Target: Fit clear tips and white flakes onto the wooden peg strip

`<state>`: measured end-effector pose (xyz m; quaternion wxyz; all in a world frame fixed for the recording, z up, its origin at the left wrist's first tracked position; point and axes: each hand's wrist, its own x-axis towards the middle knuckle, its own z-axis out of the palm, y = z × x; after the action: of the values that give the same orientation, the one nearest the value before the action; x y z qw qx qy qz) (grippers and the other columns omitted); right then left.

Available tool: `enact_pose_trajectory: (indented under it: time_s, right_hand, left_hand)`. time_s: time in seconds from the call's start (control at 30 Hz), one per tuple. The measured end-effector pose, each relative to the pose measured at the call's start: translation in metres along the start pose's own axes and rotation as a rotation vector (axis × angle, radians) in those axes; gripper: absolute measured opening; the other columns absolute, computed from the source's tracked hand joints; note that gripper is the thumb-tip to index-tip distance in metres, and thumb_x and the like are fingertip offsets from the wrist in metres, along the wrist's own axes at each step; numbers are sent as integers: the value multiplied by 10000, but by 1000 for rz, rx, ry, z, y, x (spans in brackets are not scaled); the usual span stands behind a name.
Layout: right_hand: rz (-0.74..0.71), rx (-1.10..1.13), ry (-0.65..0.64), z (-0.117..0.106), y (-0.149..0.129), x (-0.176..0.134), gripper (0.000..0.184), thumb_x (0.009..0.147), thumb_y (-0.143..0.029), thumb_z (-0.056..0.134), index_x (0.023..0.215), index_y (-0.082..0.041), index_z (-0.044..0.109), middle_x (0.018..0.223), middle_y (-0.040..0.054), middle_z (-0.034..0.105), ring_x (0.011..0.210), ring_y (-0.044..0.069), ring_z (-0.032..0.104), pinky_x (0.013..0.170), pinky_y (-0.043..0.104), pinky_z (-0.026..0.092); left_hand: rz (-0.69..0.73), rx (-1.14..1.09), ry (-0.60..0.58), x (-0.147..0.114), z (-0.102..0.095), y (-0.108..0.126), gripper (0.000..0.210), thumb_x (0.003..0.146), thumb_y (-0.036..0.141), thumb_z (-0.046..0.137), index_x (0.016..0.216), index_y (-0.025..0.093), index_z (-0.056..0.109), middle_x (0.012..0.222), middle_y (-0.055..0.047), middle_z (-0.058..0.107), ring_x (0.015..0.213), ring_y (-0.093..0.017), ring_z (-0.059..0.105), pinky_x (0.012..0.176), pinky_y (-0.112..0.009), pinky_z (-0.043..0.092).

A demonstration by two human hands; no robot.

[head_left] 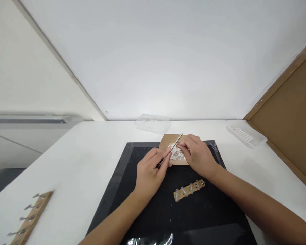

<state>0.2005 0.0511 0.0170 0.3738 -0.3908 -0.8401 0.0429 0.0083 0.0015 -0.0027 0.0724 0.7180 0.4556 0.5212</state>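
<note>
My left hand grips a slim, flat metal tool between thumb and fingers, its far end slanting up to the right. Its exact kind is not clear. Close beside that end is my right hand, with thumb and forefinger pinched together; whatever they hold is too small to make out. Beneath both hands lies a brown sheet bearing a heap of small white pieces, partly covered by the fingers. Nearer to me, a narrow wooden strip with several clear plastic pieces standing along it rests on the black mat.
At the left front stands another wooden strip with several metal clips. A clear plastic tray lies by the wall. On the right, a translucent tray holds white pieces, beside a brown cardboard panel. Thin clear bits lie at the mat's corner.
</note>
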Motion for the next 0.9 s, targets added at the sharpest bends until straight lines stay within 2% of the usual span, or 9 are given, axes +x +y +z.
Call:
enact_pose_trajectory:
  time_s: [0.17,0.33,0.5,0.7,0.8,0.9]
  right_hand:
    - [79,72,11,1,2,2,164,1044,-148,589,897,-210,624,879,40,664,844,208,632,775,329,491]
    - [176,201,47,4,9,5,154,1001,-162,689,863,-224,658,826,2,694,809,192,666,764,314,497]
    - [181,92,14,7,13,1,154,1040,-215,648,887,-231,641,888,9,723,850,201,673,769,310,479]
    - [68,-204,-57,10,10,-3,210,1090,-238,526,890,-215,588,902,56,709,796,211,647,703,305,400]
    - [134,-207,-116,11,12,-3,154,1068,-233,556,916,-219,575,896,53,722,808,222,655,673,303,368]
    - [220,-109,-118,10,16,0,151,1044,-189,563,900,-229,548,900,45,737,840,223,673,705,303,401]
  left_hand:
    - [-113,-37,-27,-2,2,-2,193,1019,210,669,1126,215,830,718,12,717,658,-121,645,633,-234,519]
    - [-297,-170,-29,-5,3,0,197,1003,285,683,1125,231,829,700,19,729,591,-121,632,550,-240,487]
    - [-408,-282,-36,-6,5,-1,217,981,350,705,1109,229,831,703,17,729,504,-99,582,460,-229,423]
    - [-438,-291,-37,-7,6,-1,249,974,371,709,1130,222,832,695,13,730,468,-88,570,449,-221,425]
    - [-412,-274,-34,-6,7,1,230,969,355,713,1108,224,840,714,12,735,463,-82,570,464,-220,445]
    - [-372,-245,-34,-6,6,3,204,970,331,710,1081,229,847,722,13,737,488,-84,588,487,-218,466]
